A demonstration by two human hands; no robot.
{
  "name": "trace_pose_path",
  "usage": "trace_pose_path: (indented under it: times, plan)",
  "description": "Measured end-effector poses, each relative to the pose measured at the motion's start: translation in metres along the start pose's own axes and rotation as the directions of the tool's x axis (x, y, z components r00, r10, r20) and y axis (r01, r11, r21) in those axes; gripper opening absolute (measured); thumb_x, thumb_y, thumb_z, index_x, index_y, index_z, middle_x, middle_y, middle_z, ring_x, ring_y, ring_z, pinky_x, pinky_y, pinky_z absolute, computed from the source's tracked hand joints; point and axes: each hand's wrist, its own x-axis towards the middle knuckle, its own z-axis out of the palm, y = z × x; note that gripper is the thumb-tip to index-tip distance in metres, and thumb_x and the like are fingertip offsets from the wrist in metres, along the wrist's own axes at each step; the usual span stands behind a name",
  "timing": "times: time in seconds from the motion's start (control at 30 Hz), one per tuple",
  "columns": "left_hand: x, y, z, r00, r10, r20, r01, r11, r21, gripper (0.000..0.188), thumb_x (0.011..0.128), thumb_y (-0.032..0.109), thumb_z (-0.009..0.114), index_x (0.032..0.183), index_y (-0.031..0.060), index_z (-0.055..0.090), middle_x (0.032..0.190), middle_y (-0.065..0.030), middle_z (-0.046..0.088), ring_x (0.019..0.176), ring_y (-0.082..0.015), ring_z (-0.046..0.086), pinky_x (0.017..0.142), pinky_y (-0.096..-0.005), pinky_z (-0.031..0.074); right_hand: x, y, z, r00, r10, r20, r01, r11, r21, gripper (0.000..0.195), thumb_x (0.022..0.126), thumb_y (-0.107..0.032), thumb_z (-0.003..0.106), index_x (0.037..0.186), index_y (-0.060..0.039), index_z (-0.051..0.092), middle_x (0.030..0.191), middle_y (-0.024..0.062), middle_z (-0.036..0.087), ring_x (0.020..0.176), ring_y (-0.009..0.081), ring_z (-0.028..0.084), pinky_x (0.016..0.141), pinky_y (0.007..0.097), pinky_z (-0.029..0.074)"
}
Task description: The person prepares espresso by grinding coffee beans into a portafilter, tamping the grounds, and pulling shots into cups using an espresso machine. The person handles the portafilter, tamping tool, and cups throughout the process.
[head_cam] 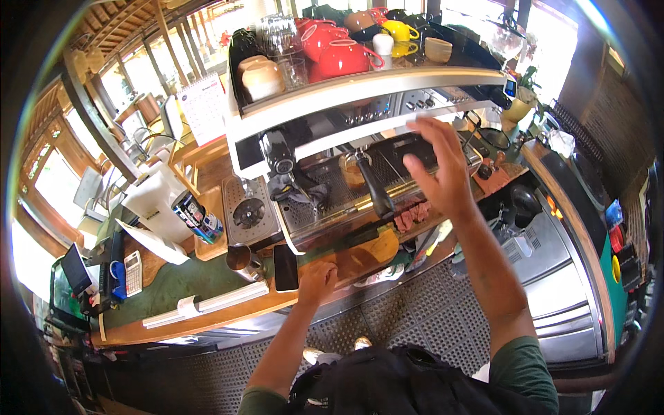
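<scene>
My right hand (441, 163), raised with fingers apart and nothing in it, is in front of the espresso machine (446, 78). A black portafilter handle (377, 192) sticks out of the machine to its left. Below the portafilter a glass cup (353, 174) with brown coffee stands on the drip tray (321, 207). My left hand (317, 280) rests at the wooden counter edge (282, 303), fingers curled and no object visible in it. Just left of it lies a dark-screened smartphone (286, 268), with a steel milk pitcher (244, 263) beyond.
Red cups (345, 58) and glasses (280, 33) crowd the machine's top. A black cloth (298, 189) hangs near the left portafilter (278, 153). A reddish cloth (412, 215) lies below the machine. Further left are a can (194, 215) and a calculator (133, 273).
</scene>
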Motion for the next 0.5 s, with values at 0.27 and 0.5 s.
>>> trace_pose_path:
  times: [0.27, 0.5]
  plan:
    - [0.002, 0.001, 0.013, 0.995, -0.085, -0.046, 0.092, 0.981, 0.168, 0.017, 0.096, 0.028, 0.068, 0.105, 0.0147, 0.072, 0.096, -0.0086, 0.075, 0.094, -0.0346, 0.072, 0.080, -0.0497, 0.059, 0.067, 0.054, 0.021, 0.993, -0.113, 0.023, 0.114, 0.990, -0.084, 0.054, 0.097, -0.014, 0.073, 0.149, -0.0096, 0.058, 0.150, 0.0186, 0.054, 0.145, 0.0420, 0.046, 0.122, 0.0515, 0.036]
    - [0.012, 0.015, 0.020, 0.953, -0.301, -0.040, 0.301, 0.916, 0.264, 0.015, 0.094, 0.025, 0.065, 0.104, 0.0139, 0.068, 0.093, -0.0122, 0.076, 0.089, -0.0347, 0.075, 0.074, -0.0527, 0.059, 0.075, 0.071, 0.030, 0.989, -0.133, -0.071, 0.125, 0.987, -0.098, 0.043, 0.098, -0.012, 0.071, 0.139, -0.0061, 0.063, 0.137, 0.0171, 0.062, 0.131, 0.0372, 0.056, 0.118, 0.0509, 0.036]
